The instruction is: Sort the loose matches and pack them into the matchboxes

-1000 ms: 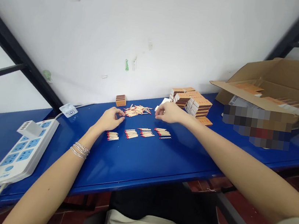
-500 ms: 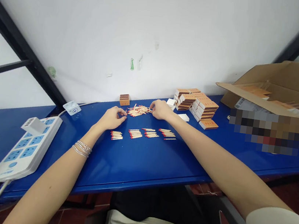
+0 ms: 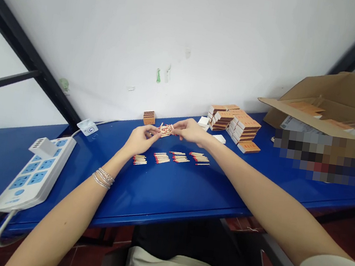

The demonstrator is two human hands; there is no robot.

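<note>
Both hands closed in on loose matches [image 3: 165,130]; left hand [image 3: 142,139], right hand [image 3: 191,130] pinched, apparently gripping them; arms outstretched.

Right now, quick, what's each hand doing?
Left hand: grip pinched shut on the loose red-tipped wooden matchsticks.
Right hand: grip pinched shut on the same matchsticks.

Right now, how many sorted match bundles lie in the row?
4, in one row on the blue table: leftmost bundle, second bundle, third bundle, rightmost bundle. The loose pile behind them is not counted.
</note>
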